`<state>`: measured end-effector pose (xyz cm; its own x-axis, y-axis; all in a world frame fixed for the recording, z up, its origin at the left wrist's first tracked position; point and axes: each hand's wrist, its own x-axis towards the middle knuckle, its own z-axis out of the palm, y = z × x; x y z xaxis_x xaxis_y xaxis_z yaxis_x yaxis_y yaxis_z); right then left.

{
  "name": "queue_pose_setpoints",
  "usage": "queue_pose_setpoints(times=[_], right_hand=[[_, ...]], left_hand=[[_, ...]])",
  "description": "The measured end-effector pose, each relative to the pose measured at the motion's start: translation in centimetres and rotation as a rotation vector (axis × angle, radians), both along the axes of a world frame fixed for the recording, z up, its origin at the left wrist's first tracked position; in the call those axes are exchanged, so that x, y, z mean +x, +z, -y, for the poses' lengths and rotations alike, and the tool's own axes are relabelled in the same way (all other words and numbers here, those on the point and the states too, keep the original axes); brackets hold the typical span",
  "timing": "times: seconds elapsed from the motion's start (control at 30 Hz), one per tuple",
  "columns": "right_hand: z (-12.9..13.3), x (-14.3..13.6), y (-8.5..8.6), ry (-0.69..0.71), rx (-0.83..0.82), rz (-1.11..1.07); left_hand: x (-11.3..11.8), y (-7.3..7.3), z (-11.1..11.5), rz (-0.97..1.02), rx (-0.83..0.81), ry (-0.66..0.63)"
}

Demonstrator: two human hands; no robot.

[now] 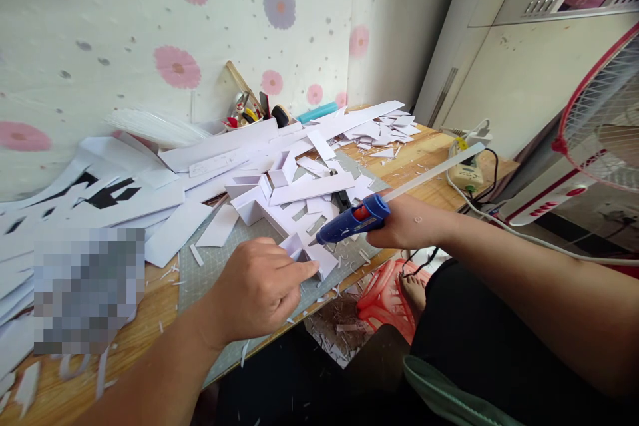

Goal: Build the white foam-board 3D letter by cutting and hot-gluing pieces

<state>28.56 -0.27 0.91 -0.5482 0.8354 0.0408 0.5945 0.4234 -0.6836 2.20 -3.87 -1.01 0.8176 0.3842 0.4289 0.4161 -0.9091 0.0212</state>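
Note:
My right hand [399, 221] is wrapped round a blue hot glue gun [352, 218], with a long whitish glue stick [434, 170] poking out of its back. The nozzle points left and down, at a white foam-board shape with raised walls [322, 259]. My left hand [264, 286] grips the near end of this shape, its index finger lying along the edge and the other fingers curled. The shape's far part runs back among loose white strips. Beneath it lies a grey-green cutting mat [200, 286]. My left thumb is hidden.
White board offcuts [164, 233] heap up over the wooden table's left and back. A tool container [249, 116] stands by the wall. At right are a power strip [466, 170], trailing cables and a fan [609, 106]. A red plastic stool [382, 296] is below the table edge.

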Motion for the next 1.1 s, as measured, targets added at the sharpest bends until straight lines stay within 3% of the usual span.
queue_pose_setpoints(times=[0.23, 0.57, 0.77, 1.1], right_hand=[[-0.4, 0.4, -0.5, 0.025, 0.027, -0.029], [-0.4, 0.6, 0.0, -0.021, -0.078, -0.097], [-0.8, 1.2, 0.0, -0.09, -0.103, -0.126], [-0.8, 1.3, -0.3, -0.15, -0.166, -0.17]], left_hand=[[0.1, 0.1, -0.1, 0.014, 0.004, 0.002], [-0.5, 0.1, -0.8, 0.13, -0.043, 0.03], [-0.3, 0.3, -1.1, 0.121, -0.001, 0.047], [0.8, -0.7, -1.0, 0.084, 0.122, 0.054]])
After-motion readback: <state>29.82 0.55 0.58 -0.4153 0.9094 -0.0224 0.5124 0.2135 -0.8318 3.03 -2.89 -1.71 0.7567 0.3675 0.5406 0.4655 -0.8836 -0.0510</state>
